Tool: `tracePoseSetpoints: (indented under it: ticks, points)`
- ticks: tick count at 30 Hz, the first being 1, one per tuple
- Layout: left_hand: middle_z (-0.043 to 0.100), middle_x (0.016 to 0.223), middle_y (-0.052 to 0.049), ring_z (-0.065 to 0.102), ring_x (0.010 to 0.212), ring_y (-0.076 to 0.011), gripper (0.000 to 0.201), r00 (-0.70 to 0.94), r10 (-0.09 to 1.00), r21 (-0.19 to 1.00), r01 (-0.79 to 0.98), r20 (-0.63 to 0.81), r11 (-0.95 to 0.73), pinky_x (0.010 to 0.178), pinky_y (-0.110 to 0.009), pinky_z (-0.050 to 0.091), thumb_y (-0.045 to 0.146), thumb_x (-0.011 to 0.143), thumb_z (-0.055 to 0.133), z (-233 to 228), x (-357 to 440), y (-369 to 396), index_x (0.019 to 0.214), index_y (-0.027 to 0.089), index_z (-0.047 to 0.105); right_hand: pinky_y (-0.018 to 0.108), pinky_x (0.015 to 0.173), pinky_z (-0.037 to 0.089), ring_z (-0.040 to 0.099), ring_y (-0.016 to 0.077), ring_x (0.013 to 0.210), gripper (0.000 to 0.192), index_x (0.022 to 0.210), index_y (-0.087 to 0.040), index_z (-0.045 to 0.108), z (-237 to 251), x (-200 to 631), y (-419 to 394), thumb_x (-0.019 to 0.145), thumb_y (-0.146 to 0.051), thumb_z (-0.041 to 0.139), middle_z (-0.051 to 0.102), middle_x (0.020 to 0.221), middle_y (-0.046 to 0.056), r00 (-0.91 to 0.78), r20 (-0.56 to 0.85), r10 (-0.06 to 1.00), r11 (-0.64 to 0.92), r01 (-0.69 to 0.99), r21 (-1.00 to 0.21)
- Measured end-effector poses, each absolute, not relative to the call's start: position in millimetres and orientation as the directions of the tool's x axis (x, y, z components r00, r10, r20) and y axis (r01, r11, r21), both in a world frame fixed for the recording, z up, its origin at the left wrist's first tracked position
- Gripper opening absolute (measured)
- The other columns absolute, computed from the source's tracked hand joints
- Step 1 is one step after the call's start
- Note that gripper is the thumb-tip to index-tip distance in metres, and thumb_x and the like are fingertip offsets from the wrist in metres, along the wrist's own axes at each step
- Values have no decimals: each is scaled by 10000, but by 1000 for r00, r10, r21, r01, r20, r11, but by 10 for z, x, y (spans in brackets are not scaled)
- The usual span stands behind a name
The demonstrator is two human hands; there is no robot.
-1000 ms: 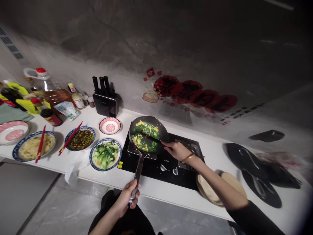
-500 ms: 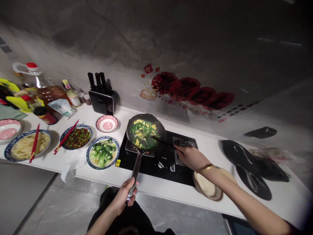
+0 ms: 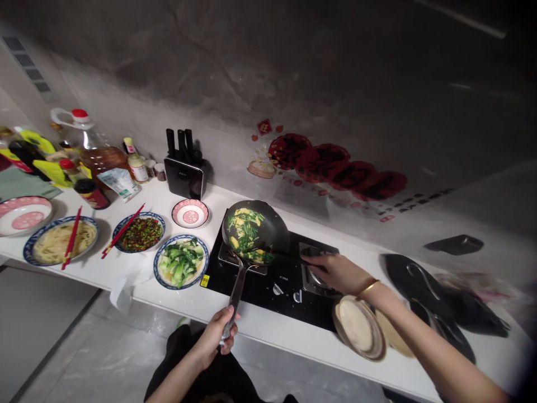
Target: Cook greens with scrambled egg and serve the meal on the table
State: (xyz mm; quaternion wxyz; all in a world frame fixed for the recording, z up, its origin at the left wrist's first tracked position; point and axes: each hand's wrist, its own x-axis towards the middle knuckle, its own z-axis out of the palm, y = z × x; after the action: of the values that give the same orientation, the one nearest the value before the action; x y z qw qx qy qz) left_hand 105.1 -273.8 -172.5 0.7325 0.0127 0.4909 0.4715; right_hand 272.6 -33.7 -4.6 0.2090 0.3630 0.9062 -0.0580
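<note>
My left hand (image 3: 218,333) is wrapped round the metal handle of a dark frying pan (image 3: 276,226), which sits on the left burner of a black gas hob (image 3: 251,286). Chopped green stalks with yellow egg pieces (image 3: 245,228) lie in the pan, mostly on its left and near sides. From the right, my right hand (image 3: 338,273) grips the dark handle of a spatula (image 3: 290,258). Its working end is in the pan at the near right, partly hidden among the food.
Left of the hob are a plate of leafy greens (image 3: 181,261), a chopped-pepper bowl (image 3: 141,233), noodles (image 3: 62,240) and a pink dish (image 3: 190,213). A knife block (image 3: 187,176) and oil jug (image 3: 103,154) stand behind. Pale round containers (image 3: 356,324) and dark lids (image 3: 413,274) lie right.
The spatula's working end has moved to the near right side of the pan, and the food is more to the left and near sides. My left hand keeps hold of the pan handle.
</note>
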Motion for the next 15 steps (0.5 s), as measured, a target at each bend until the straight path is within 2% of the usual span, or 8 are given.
tracePoseSetpoints:
  ticks: [3, 5, 8, 11, 13, 15]
  points:
    - [443, 504, 91, 301, 314, -25, 664, 66, 712, 491, -679, -699, 545, 346, -192, 149, 747, 530, 596, -1726, 1048, -2737, 856, 177, 492, 325, 728, 498, 669, 233, 847, 438, 1330, -248, 474, -285, 2391, -492, 915, -291, 344, 689, 1010, 106, -627, -329, 706, 704, 671, 231]
    - [443, 504, 90, 301, 315, -26, 661, 56, 716, 499, -679, -696, 538, 348, -194, 152, 746, 529, 597, -1716, 1044, -2734, 852, 179, 488, 334, 695, 497, 673, 247, 824, 450, 1350, -215, 447, -407, 2196, -498, 921, -278, 325, 686, 994, 134, -577, -304, 758, 650, 708, 276]
    - [447, 498, 88, 304, 310, -29, 677, 69, 710, 492, -674, -701, 552, 348, -197, 135, 763, 514, 588, -1691, 1039, -2725, 847, 184, 478, 319, 729, 489, 663, 252, 890, 409, 1258, -175, 550, -317, 2138, -348, 904, -261, 363, 698, 984, 139, -512, -350, 785, 600, 769, 220]
    - [442, 491, 92, 294, 302, -26, 695, 84, 703, 482, -671, -706, 564, 350, -198, 116, 777, 497, 585, -1670, 1035, -2719, 847, 188, 472, 291, 813, 466, 642, 233, 966, 343, 1115, -206, 658, -76, 2233, -156, 878, -280, 421, 696, 1043, 96, -553, -370, 747, 633, 761, 140]
    - [440, 491, 94, 291, 299, -24, 699, 87, 705, 480, -673, -704, 563, 350, -199, 112, 780, 494, 584, -1665, 1035, -2720, 849, 188, 471, 284, 847, 454, 634, 222, 989, 341, 1111, -226, 660, -49, 2227, -93, 879, -285, 417, 688, 1077, 72, -597, -331, 730, 659, 744, 110]
    - [444, 493, 92, 295, 298, -26, 693, 85, 711, 486, -673, -698, 558, 348, -201, 113, 778, 502, 581, -1671, 1036, -2723, 848, 188, 471, 296, 855, 454, 636, 223, 987, 375, 1179, -209, 618, -171, 2141, -93, 892, -276, 385, 682, 1088, 85, -595, -269, 757, 638, 762, 109]
